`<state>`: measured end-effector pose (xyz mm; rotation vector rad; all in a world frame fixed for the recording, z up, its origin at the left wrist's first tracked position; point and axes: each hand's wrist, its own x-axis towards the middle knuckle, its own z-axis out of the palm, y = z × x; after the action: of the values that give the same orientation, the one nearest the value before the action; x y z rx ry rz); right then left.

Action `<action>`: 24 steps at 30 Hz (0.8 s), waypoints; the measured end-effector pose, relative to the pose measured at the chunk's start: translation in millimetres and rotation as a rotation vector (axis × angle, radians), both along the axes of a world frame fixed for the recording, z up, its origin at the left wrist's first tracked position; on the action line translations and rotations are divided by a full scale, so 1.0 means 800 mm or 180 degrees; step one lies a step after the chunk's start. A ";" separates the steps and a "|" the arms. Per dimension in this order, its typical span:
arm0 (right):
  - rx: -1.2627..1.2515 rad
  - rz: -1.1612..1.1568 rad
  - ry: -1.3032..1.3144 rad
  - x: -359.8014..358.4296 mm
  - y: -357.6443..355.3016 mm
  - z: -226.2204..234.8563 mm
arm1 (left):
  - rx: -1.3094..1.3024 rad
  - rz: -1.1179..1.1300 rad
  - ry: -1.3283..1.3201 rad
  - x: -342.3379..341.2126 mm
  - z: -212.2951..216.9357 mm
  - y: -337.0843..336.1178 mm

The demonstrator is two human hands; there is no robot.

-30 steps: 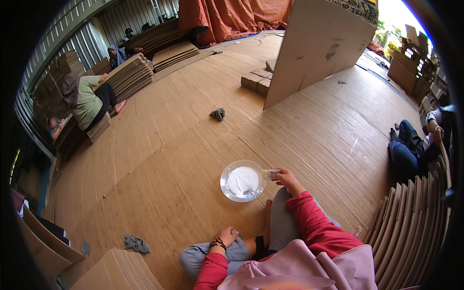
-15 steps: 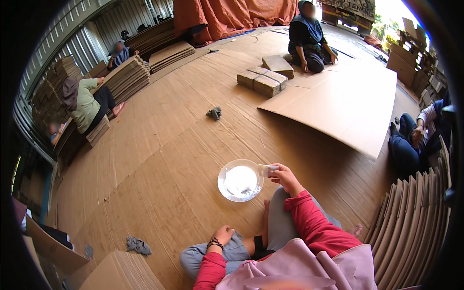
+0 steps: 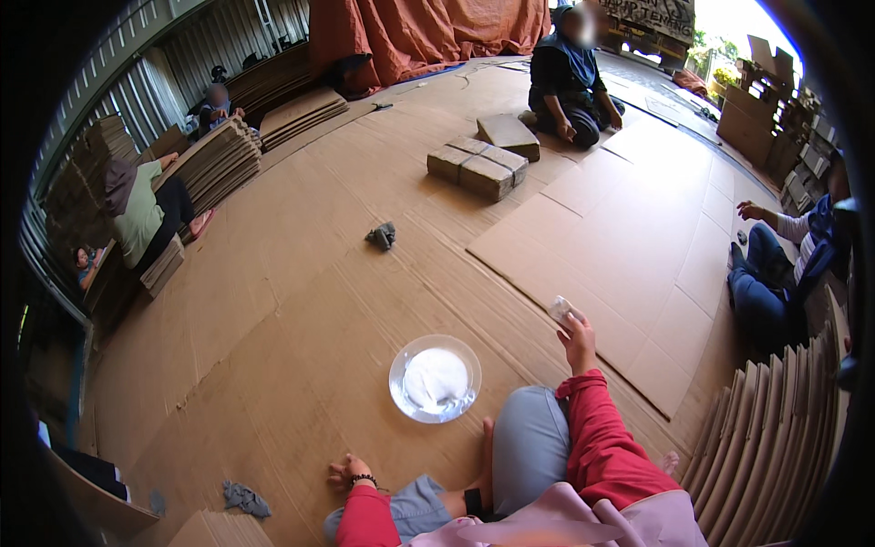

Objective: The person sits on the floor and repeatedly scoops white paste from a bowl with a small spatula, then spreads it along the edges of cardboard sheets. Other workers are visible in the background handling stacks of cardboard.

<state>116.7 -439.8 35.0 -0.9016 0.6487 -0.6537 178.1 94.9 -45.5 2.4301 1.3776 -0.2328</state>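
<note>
My right hand (image 3: 576, 345) is raised above the near left edge of a large flat cardboard sheet (image 3: 629, 246). Its fingers are closed round a small whitish pad-like piece (image 3: 561, 308), whose exact kind I cannot make out. Left of my knee stands a clear round bowl (image 3: 397, 394) with a white paste (image 3: 436, 376) in it. My left hand (image 3: 348, 471) is low beside my left knee, near the cardboard floor, fingers apart and holding nothing. The sheet appears to lie flat, with crease lines across it.
Two strapped brown bundles (image 3: 478, 168) stand beyond the sheet, by a kneeling person (image 3: 570, 87). Another person (image 3: 775, 264) sits at the right, near upright cardboard pieces (image 3: 756, 447). Grey crumpled cloths (image 3: 381, 236) lie about. People sit by cardboard stacks (image 3: 214, 159) at the left.
The large sheet's raised near edge has come down flat. My right hand has moved from beside the bowl toward the sheet with the whitish piece; my left hand has shifted left off my leg.
</note>
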 end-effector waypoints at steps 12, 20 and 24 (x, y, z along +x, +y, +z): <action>0.0344 -0.0580 -0.0787 -0.062 -0.107 -0.107 | 0.1103 0.0234 0.0232 -0.002 0.014 -0.061; -0.0368 -0.0553 0.0641 -0.050 -0.087 -0.071 | 0.1327 0.0148 0.0137 -0.002 -0.012 -0.053; -0.1503 -0.0108 0.1218 0.022 -0.062 -0.042 | 0.1244 0.0165 0.0148 0.001 -0.004 -0.056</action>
<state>134.5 -489.7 1.6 -1.4797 0.8690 -0.6833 179.1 50.5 -49.0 2.7066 1.6332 -0.0053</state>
